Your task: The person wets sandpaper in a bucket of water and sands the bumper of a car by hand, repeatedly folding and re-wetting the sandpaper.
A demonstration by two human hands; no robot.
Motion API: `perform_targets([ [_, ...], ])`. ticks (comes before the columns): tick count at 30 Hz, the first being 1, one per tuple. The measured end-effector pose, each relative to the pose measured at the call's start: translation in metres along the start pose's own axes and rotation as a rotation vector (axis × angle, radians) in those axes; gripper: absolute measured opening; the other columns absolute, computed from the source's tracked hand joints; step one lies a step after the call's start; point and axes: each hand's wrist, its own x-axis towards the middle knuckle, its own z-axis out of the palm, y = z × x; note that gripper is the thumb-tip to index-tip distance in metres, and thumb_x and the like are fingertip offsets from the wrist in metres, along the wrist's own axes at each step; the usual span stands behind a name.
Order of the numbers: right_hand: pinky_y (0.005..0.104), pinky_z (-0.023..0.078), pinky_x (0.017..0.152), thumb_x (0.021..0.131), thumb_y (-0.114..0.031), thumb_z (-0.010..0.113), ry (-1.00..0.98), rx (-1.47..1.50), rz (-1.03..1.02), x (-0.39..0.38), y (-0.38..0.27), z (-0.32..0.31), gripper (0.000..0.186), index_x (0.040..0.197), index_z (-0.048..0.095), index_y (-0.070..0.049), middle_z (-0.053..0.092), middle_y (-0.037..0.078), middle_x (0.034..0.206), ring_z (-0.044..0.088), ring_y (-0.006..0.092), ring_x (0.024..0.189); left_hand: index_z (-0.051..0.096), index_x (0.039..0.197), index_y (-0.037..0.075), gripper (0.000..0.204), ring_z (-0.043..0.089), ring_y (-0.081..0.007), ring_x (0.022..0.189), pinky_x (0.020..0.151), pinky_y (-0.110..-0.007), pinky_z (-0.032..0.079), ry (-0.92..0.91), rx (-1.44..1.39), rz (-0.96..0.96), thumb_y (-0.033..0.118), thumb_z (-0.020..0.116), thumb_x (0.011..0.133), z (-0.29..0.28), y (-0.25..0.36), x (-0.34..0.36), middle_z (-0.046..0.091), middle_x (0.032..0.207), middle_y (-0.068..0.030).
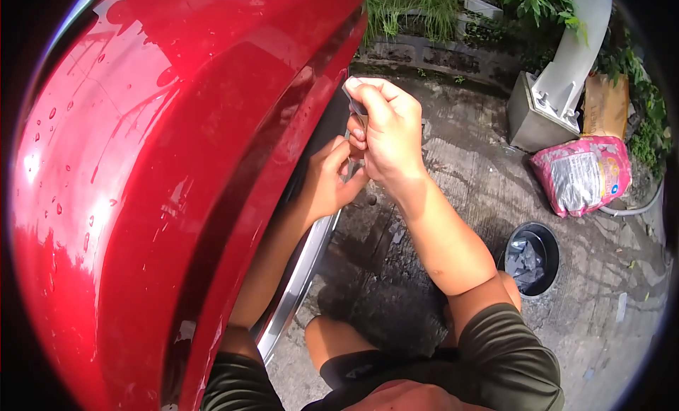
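Note:
Beside the lower edge of a glossy red car body (212, 128) dotted with water drops, my right hand (385, 121) is raised. Its thumb and fingers pinch a thin dark grey sheet (356, 103), and most of the sheet is hidden by the hand. Just below and to the left is my left hand (329, 181), close against the dark part under the red panel. The left fingers are bent, the thumb stands apart from them, and nothing shows in the hand. Some fingertips are out of sight. A silver strip (300, 291) runs beneath my left forearm.
On the rough concrete floor (453, 163) at the right stands a black bucket (554, 269) with wet grey pieces in it. Farther back lies a pink sack (612, 160) next to a grey post (580, 50) on a concrete block. Grass (410, 11) grows along the far edge.

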Motion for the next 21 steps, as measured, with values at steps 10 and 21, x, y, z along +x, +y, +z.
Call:
perform_targets([
  [10, 0.0212, 0.033, 0.042, 0.091, -0.015, 0.071, -0.029, 0.007, 0.072, 0.0065, -0.0015, 0.0039, 0.015, 0.085, 0.066, -0.002, 0.052, -0.003, 0.062, 0.044, 0.0042, 0.046, 0.06, 0.102, -0.001, 0.03, 0.051, -0.0155, 0.066, 0.06, -0.03, 0.044, 0.042, -0.04, -0.006, 0.013, 0.077, 0.082, 0.0009, 0.0067, 0.0005, 0.057, 0.083, -0.0079],
  [21, 0.0222, 0.031, 0.042, 0.092, -0.013, 0.069, -0.045, -0.095, 0.058, 0.0054, -0.0048, 0.0026, 0.014, 0.086, 0.065, -0.002, 0.056, -0.001, 0.068, 0.043, 0.0051, 0.047, 0.063, 0.104, -0.001, 0.031, 0.053, -0.0145, 0.069, 0.061, -0.03, 0.045, -0.012, -0.073, -0.056, 0.012, 0.076, 0.079, 0.0018, 0.0014, -0.0021, 0.059, 0.087, -0.0066],
])
